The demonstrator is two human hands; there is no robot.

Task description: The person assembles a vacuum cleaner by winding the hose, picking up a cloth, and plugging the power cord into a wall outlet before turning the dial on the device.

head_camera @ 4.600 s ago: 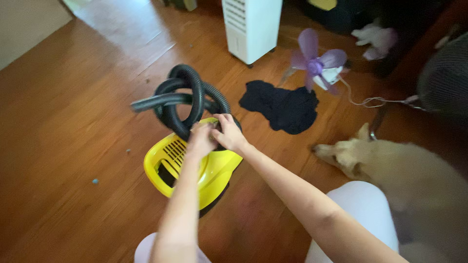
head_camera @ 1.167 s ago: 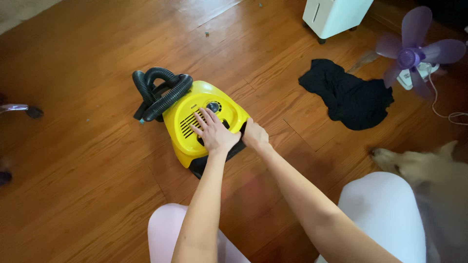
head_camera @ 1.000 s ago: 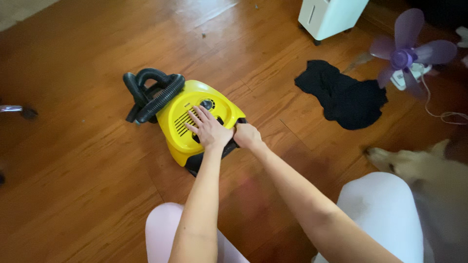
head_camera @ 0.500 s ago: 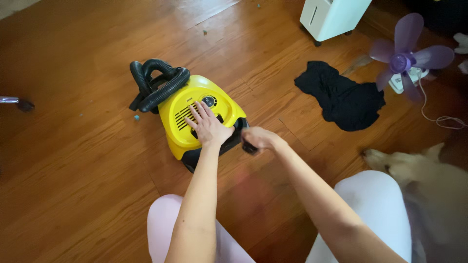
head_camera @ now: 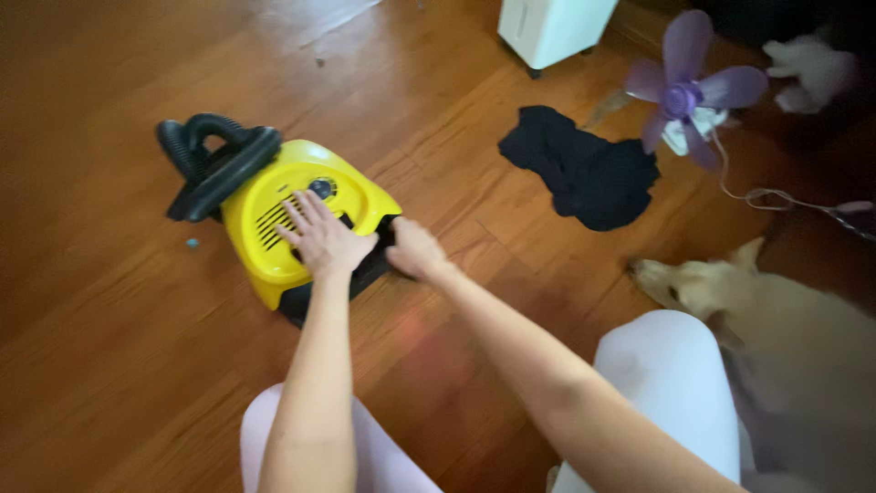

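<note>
Your left hand point(head_camera: 321, 239) flat, fingers spread, on yellow plastic vacuum cleaner point(head_camera: 274, 219), frame centre-left; right hand point(head_camera: 413, 251) touching its black rear edge, grip unclear.

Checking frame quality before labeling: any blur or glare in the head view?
Head view: glare streak on the wooden floor at top; pale dog and purple fan at right smeared by blur; yellow vacuum cleaner and left hand only slightly soft.

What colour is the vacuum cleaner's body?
Yellow, with a black base; the vacuum cleaner shows in the head view.
</note>
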